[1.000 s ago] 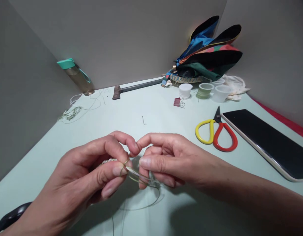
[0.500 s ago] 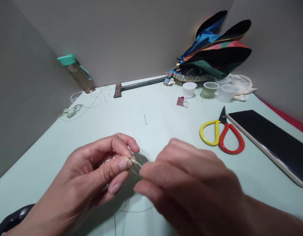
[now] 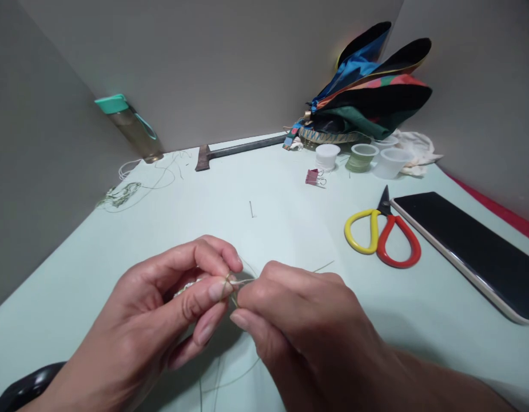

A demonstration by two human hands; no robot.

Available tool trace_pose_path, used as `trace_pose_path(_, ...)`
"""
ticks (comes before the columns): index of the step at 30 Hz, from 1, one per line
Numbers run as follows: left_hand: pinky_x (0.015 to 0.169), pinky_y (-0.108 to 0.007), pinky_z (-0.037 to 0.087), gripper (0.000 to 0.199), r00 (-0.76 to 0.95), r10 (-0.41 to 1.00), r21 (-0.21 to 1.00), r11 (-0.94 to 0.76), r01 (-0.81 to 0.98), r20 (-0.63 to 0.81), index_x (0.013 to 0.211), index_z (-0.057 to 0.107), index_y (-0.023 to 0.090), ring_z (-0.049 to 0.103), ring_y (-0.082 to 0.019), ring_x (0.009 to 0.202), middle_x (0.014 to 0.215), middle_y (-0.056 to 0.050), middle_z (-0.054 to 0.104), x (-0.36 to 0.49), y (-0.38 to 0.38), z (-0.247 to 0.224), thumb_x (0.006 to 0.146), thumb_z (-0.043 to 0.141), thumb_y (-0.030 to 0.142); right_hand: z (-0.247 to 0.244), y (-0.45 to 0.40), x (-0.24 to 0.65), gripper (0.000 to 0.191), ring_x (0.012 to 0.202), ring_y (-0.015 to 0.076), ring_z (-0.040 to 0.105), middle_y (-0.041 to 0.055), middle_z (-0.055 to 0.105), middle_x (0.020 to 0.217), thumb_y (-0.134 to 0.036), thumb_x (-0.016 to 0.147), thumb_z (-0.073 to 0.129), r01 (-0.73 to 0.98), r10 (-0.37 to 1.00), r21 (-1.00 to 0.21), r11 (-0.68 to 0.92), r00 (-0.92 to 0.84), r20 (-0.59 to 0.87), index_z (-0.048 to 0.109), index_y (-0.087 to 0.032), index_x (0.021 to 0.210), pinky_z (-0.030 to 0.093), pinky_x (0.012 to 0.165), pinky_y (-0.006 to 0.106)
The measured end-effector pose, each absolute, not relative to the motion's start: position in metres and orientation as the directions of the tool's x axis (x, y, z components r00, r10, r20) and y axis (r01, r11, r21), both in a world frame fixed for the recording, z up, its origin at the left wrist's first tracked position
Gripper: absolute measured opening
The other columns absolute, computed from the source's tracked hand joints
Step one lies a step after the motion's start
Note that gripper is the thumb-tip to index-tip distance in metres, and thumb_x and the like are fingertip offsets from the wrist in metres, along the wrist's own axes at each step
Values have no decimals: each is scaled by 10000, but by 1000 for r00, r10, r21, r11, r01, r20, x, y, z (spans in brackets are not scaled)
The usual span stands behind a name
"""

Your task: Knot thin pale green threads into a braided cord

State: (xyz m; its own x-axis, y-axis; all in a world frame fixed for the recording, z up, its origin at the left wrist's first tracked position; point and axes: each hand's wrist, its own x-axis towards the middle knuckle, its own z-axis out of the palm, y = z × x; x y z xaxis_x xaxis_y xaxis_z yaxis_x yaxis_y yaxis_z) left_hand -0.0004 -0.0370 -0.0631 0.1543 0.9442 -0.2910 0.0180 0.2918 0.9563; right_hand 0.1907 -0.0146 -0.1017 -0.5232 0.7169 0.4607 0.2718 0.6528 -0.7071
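Pinching a pale knotted cord (image 3: 226,281) in a narrow grip between the left hand's (image 3: 131,312) thumb and forefinger, low centre of the frame, its long axis pointing sideways toward the right hand (image 3: 305,329), now closed back in on thin green thread (image 3: 236,380). Trailing loose thread down across the pale green tabletop (image 3: 285,229), with yellow-and-red scissors (image 3: 371,232) off to the right.

The left hand (image 3: 135,309) and right hand (image 3: 307,326) meet, their fingers (image 3: 217,289) pinched closely together.

The left hand (image 3: 135,303) grips a pale braided cord (image 3: 187,289) while the right hand (image 3: 302,326) pinches a thin thread (image 3: 242,281) just beside it, with yellow-and-red scissors (image 3: 378,240) off to their right.
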Motion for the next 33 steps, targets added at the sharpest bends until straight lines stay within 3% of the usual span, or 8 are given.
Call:
trace_pose_path(3,374,-154,246,257,106,945,950,313,0,-311,754,753,258,323,-24,406,587,51,536,4,-37,-60,865,811,482,-99,-19,194,192,627,149,605,15,680,758,-127,906,516,288,686,-661,693,-548,479,680,-193,830,509,617,288)
trace_pose_path(7,370,-134,233,302,36,941,942,335,11,-335,723,738,238,302,-21,390,532,57,510,10,-35,-56,795,863,503,-96,-20,202,276,700,162,670,30,723,828,-194,1050,446,393,669,-545,741,-510,541,691,-173,924,553,688,296)
trace_pose_path(11,356,-102,218,238,73,939,940,340,-38,-337,753,748,243,264,-20,394,508,67,500,12,-34,-56,829,844,447,-93,-14,206,296,591,151,602,-5,661,690,-242,1059,479,427,626,-464,776,-439,644,704,-195,873,471,533,308)
trace_pose_path(12,354,-95,226,242,75,940,941,336,-40,-332,749,745,240,267,-21,398,509,67,503,12,-34,-56,830,842,446,-91,-13,207,269,586,156,587,-15,653,688,-236,1052,484,414,609,-451,790,-455,649,724,-211,934,441,508,318)
trace_pose_path(16,359,-91,259,266,53,939,939,343,-34,-341,730,733,236,311,-19,390,533,60,540,12,-36,-58,822,844,460,-85,-15,208,304,698,159,617,-10,702,803,-195,1058,443,318,501,-388,865,-564,656,746,-200,1049,436,551,330)
trace_pose_path(18,360,-93,267,260,58,937,937,347,-40,-345,737,739,238,320,-13,378,544,59,555,12,-37,-59,829,838,461,-90,-15,204,245,656,148,571,-12,671,754,-118,1016,512,333,495,-371,867,-495,714,747,-152,952,417,546,330)
trace_pose_path(22,353,-89,248,282,47,925,923,379,-65,-376,737,737,224,286,3,357,530,71,556,12,-38,-60,810,852,470,-105,-9,193,168,596,147,489,-11,632,706,-133,956,600,390,505,-346,853,-451,736,737,-130,857,379,552,335)
trace_pose_path(33,389,-98,260,378,13,907,903,421,-90,-422,664,698,194,273,10,353,491,81,553,17,-39,-58,756,880,512,-101,-7,193,123,619,142,529,-3,648,736,-125,949,622,411,529,-364,836,-426,734,742,-108,929,408,578,313)
